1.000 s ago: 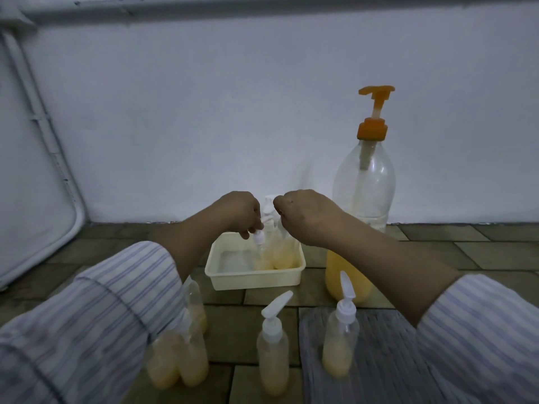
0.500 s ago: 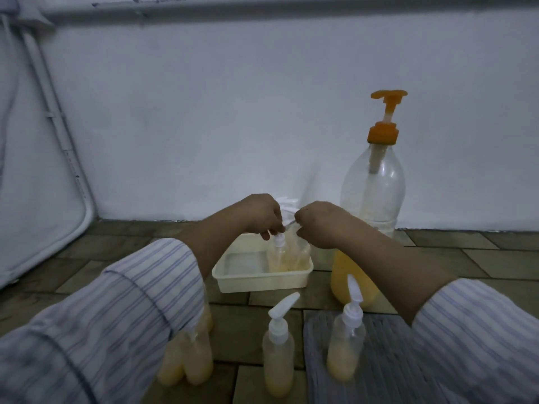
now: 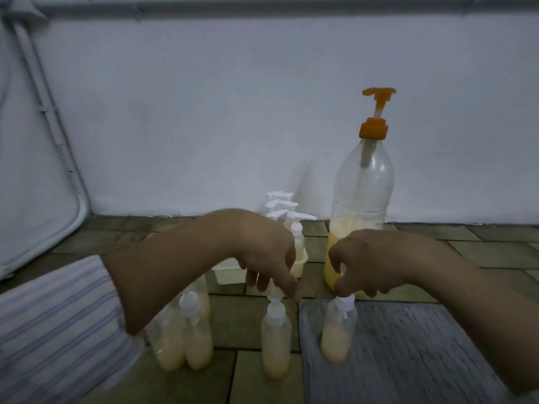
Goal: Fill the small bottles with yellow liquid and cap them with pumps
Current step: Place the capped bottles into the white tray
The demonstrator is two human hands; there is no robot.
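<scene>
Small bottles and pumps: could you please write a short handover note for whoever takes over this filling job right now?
Left hand: fingers pinch the pump on the middle bottle.
Right hand: grips the pump on the mat bottle.
Capped bottles stand in the tray; more filled bottles stand at the left.
Big bottle is about a third full.
Left: tighten both pumps; check the left group, whose tops are partly hidden.

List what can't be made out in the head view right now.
- Pump heads of the two front small bottles: covered by the left hand and right hand.
- Tray contents: mostly behind the left hand.
- Left bottle cluster: count unclear, partly behind the left forearm.
- Whether the pumps are seated: motion blur.
</scene>
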